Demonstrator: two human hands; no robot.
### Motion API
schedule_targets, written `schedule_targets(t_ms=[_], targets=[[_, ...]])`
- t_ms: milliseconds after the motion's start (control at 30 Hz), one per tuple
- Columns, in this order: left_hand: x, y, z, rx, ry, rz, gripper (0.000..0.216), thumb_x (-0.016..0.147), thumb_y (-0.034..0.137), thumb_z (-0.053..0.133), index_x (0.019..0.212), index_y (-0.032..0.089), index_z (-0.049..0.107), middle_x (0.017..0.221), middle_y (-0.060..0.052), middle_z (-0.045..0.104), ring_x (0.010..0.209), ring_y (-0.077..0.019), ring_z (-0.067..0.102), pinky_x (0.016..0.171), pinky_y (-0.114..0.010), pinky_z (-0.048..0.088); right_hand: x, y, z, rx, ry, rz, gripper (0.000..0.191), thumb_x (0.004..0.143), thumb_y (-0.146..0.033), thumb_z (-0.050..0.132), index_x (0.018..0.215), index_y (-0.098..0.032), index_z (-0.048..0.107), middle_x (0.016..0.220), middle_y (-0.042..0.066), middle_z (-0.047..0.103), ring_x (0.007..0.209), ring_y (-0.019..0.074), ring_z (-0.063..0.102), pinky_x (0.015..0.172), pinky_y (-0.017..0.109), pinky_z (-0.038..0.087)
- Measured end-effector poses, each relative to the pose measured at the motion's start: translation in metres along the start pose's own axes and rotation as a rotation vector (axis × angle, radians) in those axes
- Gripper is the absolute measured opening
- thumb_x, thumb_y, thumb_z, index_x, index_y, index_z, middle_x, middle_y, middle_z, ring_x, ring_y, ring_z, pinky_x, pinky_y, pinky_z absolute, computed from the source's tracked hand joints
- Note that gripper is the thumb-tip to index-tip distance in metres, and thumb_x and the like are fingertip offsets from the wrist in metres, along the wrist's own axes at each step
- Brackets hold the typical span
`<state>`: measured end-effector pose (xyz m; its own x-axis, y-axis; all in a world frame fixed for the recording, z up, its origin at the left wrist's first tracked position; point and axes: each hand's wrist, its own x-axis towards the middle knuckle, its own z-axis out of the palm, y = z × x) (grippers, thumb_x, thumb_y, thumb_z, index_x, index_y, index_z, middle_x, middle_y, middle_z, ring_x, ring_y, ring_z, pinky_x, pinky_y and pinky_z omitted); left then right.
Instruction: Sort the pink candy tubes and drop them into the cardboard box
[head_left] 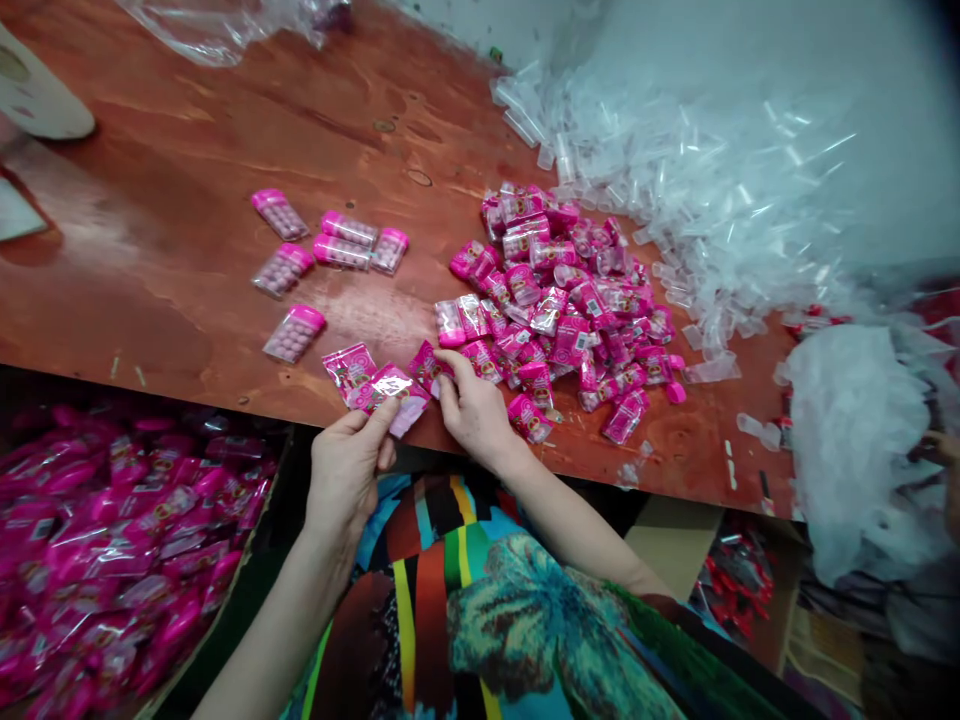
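below the desk's (150, 270) near edge, a brightly patterned garment (517, 620) is seen; to its left, a heap of pink packs (142, 540) is contained, and to its right, small red items (739, 580) are held in an open cardboard box (667, 540).

at the near edge, both hands are closed on thin packaging. a pink wrapper (394, 382) is pinched between thumb and fingers of the left hand (346, 460), its pale inner side partly shown. a second wrapper (426, 366) is gripped at its edge by the right hand (478, 408). just left of these, a third wrapper (348, 368) is laid flat.

farther in, left of the desk's middle, six clear containers (294, 333) with pink caps are scattered, filled with pale pink balls. to the right of the hands, wrapped pink packs (566, 310) are piled. toward the far right corner, clear plastic tubes (697, 190) are heaped, and near the far left edge a transparent bag (240, 25) is crumpled.
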<state>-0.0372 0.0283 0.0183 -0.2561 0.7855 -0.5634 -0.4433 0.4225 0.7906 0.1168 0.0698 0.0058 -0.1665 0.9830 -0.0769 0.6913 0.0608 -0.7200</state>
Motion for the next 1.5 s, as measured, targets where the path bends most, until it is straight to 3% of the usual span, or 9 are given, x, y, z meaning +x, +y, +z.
schedule_targets(t_ms=[167,400,600,700,900,1000,1267,1400,1500], targets=[[-0.003,0.004,0.002,-0.055,0.037,-0.037,0.048,0.054,0.038,0.104,0.06,0.015,0.062,0.051,0.007,0.054,0.038,-0.0023,0.036,0.039,-0.018,0.026,-0.005,-0.003,-0.013,-0.269,-0.087,0.078,0.044,0.111,-0.039,0.055,0.153,-0.025,0.061,0.1,0.013,0.079,0.085,0.0291,0.074,0.082,0.038,0.056],[-0.004,0.001,0.008,-0.022,0.009,-0.019,0.05,0.055,0.04,0.104,0.057,0.016,0.059,0.047,0.008,0.05,0.038,-0.0033,0.038,0.038,-0.018,0.027,-0.009,0.002,-0.002,0.43,-0.072,-0.018,0.041,0.108,-0.035,0.056,0.148,-0.024,0.056,0.092,0.001,0.064,0.075,0.0175,0.062,0.071,0.029,0.052],[-0.006,0.007,-0.011,0.039,0.145,0.082,0.056,0.066,0.041,0.099,0.052,0.019,0.049,0.046,0.011,0.041,0.04,-0.0038,0.037,0.041,-0.019,0.031,-0.026,0.007,-0.02,-0.086,-0.195,-0.018,0.025,0.107,-0.024,0.057,0.129,-0.025,0.069,0.102,0.004,0.072,0.089,0.0214,0.068,0.077,0.031,0.051],[-0.009,0.012,-0.009,0.001,0.101,0.061,0.056,0.065,0.041,0.101,0.056,0.019,0.05,0.05,0.011,0.043,0.042,-0.0032,0.037,0.043,-0.018,0.033,-0.031,-0.001,-0.029,-0.235,-0.077,-0.004,0.024,0.11,-0.033,0.058,0.124,-0.022,0.074,0.116,0.013,0.07,0.099,0.0261,0.069,0.081,0.035,0.053],[-0.011,0.005,0.012,-0.108,-0.109,-0.071,0.055,0.056,0.049,0.105,0.064,0.016,0.062,0.046,0.009,0.049,0.041,-0.0036,0.037,0.044,-0.018,0.035,-0.02,-0.015,-0.003,0.59,-0.173,-0.02,0.035,0.107,-0.033,0.057,0.141,-0.025,0.057,0.103,0.003,0.067,0.089,0.0194,0.068,0.082,0.034,0.058],[-0.009,0.002,0.014,-0.104,-0.081,-0.057,0.059,0.057,0.05,0.104,0.058,0.018,0.055,0.041,0.009,0.044,0.039,-0.0038,0.036,0.043,-0.019,0.033,-0.014,-0.019,0.011,0.719,-0.179,-0.015,0.025,0.105,-0.026,0.054,0.129,-0.026,0.06,0.1,0.001,0.069,0.09,0.018,0.069,0.085,0.033,0.057],[0.0,0.023,-0.003,-0.14,0.034,0.001,0.066,0.049,0.06,0.105,0.052,0.019,0.053,0.04,0.006,0.046,0.039,-0.0047,0.039,0.043,-0.019,0.029,0.008,-0.043,0.029,0.321,-0.093,-0.34,0.026,0.106,-0.018,0.046,0.123,-0.024,0.064,0.106,0.007,0.076,0.093,0.0225,0.073,0.088,0.038,0.058],[0.0,0.034,-0.029,-0.193,0.007,0.005,0.059,0.055,0.055,0.103,0.054,0.017,0.059,0.042,0.005,0.046,0.042,-0.0061,0.04,0.045,-0.021,0.033,0.027,-0.06,0.036,0.145,-0.237,-0.471,0.026,0.108,-0.019,0.046,0.125,-0.021,0.065,0.114,0.011,0.079,0.105,0.0263,0.076,0.093,0.039,0.057],[0.004,0.038,-0.051,-0.231,0.103,0.043,0.052,0.053,0.043,0.105,0.057,0.016,0.061,0.045,0.006,0.048,0.042,-0.0055,0.039,0.044,-0.02,0.033,0.047,-0.079,0.037,0.009,-0.344,-0.352,0.035,0.114,-0.029,0.041,0.144,-0.02,0.058,0.11,0.011,0.08,0.102,0.029,0.078,0.089,0.039,0.057]])
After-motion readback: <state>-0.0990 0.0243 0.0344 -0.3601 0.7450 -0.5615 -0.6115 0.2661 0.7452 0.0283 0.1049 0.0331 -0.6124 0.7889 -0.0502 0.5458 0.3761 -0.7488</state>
